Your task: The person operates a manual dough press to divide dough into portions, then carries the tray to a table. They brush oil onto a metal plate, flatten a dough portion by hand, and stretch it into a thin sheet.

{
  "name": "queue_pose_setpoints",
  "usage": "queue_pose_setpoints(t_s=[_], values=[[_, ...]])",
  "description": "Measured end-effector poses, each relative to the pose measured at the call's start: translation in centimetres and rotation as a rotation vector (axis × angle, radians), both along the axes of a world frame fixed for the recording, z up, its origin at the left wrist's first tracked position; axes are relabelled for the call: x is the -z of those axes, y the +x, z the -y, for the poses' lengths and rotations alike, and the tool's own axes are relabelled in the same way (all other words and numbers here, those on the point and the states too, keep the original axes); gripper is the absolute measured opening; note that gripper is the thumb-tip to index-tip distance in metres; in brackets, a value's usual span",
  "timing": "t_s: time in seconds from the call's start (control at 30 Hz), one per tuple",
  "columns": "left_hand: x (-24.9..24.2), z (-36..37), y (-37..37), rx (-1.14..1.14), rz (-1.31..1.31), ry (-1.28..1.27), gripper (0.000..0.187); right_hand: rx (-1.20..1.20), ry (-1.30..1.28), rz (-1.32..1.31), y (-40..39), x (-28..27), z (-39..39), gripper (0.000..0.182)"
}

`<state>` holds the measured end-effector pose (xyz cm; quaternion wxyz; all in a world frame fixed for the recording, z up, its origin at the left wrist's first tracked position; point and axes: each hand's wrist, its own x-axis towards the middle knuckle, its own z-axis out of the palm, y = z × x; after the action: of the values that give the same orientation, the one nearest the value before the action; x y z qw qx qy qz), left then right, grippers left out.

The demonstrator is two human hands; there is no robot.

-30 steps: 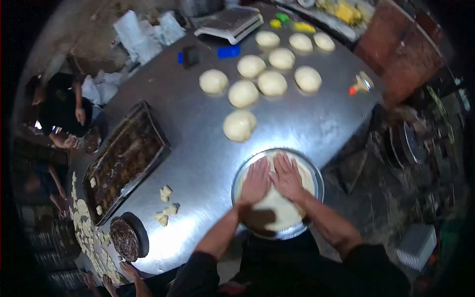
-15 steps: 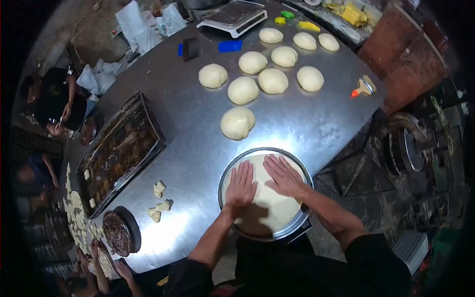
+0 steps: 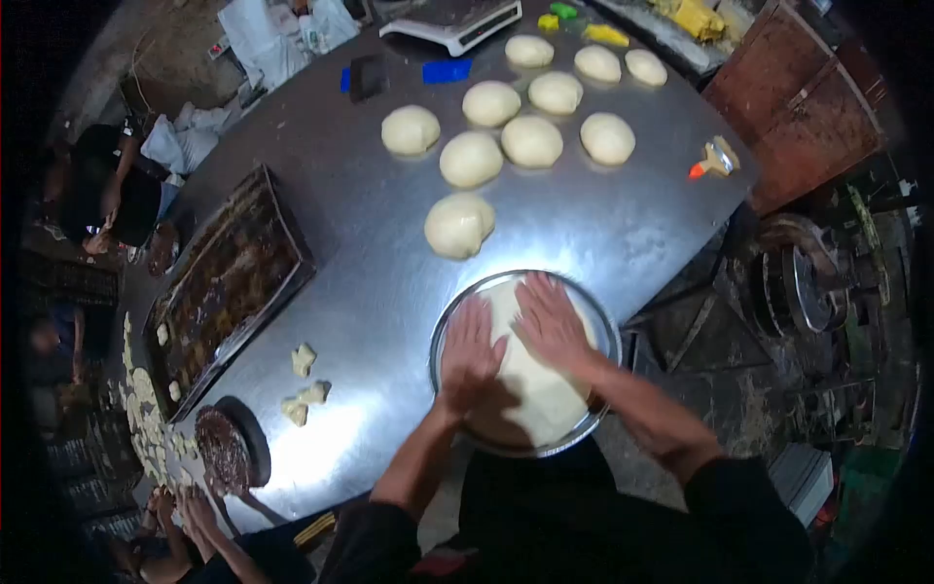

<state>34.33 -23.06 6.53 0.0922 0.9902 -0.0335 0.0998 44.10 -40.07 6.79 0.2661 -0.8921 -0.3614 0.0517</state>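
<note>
A flat sheet of pale dough [image 3: 540,404] lies in a round metal pan [image 3: 613,341] at the near edge of the steel table. My left hand [image 3: 471,348] rests flat on the left part of the dough, fingers stretched toward the far rim. Palm down, my right hand [image 3: 551,323] presses the upper right part, fingers spread a little. Neither hand grips anything. Just beyond the pan sits a smooth dough ball [image 3: 459,226], with several more dough balls [image 3: 532,142] farther back.
On the left are a large dark baking tray [image 3: 229,292], a round brown-coated pan [image 3: 224,451] and small dough scraps [image 3: 304,360]. A scale [image 3: 467,27], blue scraper [image 3: 447,71] and brush [image 3: 717,156] lie farther off. Other people's hands [image 3: 195,511] work at lower left.
My hands still lie on the dough, the right one shifted slightly toward the far rim. The whole view has moved a little. The other people's hands at lower left have shifted.
</note>
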Motion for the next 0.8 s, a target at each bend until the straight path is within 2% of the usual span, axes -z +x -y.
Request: queue_pose_setpoints(t_s=[0.03, 0.1, 0.17, 0.2, 0.23, 0.3, 0.33, 0.37, 0.43, 0.47, 0.5, 0.57, 0.6, 0.63, 0.7, 0.73, 0.77, 0.8], values=[[0.3, 0.2, -0.6, -0.142, -0.06, -0.073, 0.069, 0.029, -0.084, 0.068, -0.6, 1.4, 1.1, 0.057], [1.0, 0.8, -2.6, -0.196, -0.139, -0.041, 0.072, -0.14, -0.023, 0.048, -0.3, 1.6, 1.6, 0.057], [0.6, 1.7, -4.9, -0.255, -0.157, -0.079, 0.071, -0.306, -0.024, -0.05, 1.8, 1.5, 0.5, 0.059], [0.4, 1.4, -5.0, -0.315, -0.14, -0.12, 0.07, -0.296, -0.003, -0.2, 1.9, 0.4, 0.1, 0.058], [0.1, 1.0, -5.4, -0.298, -0.129, -0.101, 0.07, -0.281, 0.016, -0.188, 1.1, -0.5, -0.1, 0.058], [-0.4, 0.7, -6.1, -0.214, -0.185, -0.075, 0.065, -0.085, 0.04, -0.093, -2.1, -1.3, -0.1, 0.055], [-1.3, 1.3, -4.0, -0.095, -0.094, -0.123, 0.061, -0.112, 0.006, -0.026, -2.8, -0.4, 0.2, 0.056], [-1.4, 1.4, -2.4, 0.032, -0.19, -0.146, 0.063, -0.11, 0.005, -0.043, -3.1, 0.6, 0.5, 0.056], [0.2, 1.2, -2.6, -0.004, -0.147, -0.029, 0.067, -0.204, -0.019, 0.021, -1.4, 1.3, 0.6, 0.061], [0.6, 1.4, -2.4, -0.014, -0.125, -0.031, 0.067, -0.295, -0.044, -0.133, 0.1, 1.3, 0.2, 0.064], [0.7, 1.5, -4.5, -0.094, -0.16, -0.043, 0.067, -0.297, -0.039, -0.144, -1.1, 1.5, 0.5, 0.064], [1.0, 1.5, -5.1, -0.186, -0.139, -0.053, 0.068, -0.359, -0.238, 0.134, -1.1, 1.1, 1.2, 0.063], [0.8, 0.9, -5.8, -0.174, -0.276, -0.023, 0.067, -0.353, -0.091, 0.059, -1.6, 0.5, 1.2, 0.061], [0.9, 1.2, -6.9, -0.172, -0.428, -0.005, 0.067, -0.36, -0.096, 0.055, -0.9, 0.2, 1.0, 0.061], [-0.6, 1.5, -3.4, 0.059, -0.122, -0.029, 0.066, -0.45, -0.099, -0.229, 0.1, -0.2, -0.4, 0.061], [-0.2, 0.8, -3.0, 0.101, -0.059, 0.014, 0.063, -0.4, -0.169, -0.119, -0.4, -1.9, -0.3, 0.061], [0.1, 0.3, -2.1, 0.091, -0.031, 0.023, 0.063, -0.314, -0.073, -0.085, -1.2, -2.2, 0.6, 0.06], [0.4, 0.1, -2.0, 0.051, -0.062, 0.01, 0.062, -0.318, -0.109, 0.02, -0.9, -0.9, 1.5, 0.063]])
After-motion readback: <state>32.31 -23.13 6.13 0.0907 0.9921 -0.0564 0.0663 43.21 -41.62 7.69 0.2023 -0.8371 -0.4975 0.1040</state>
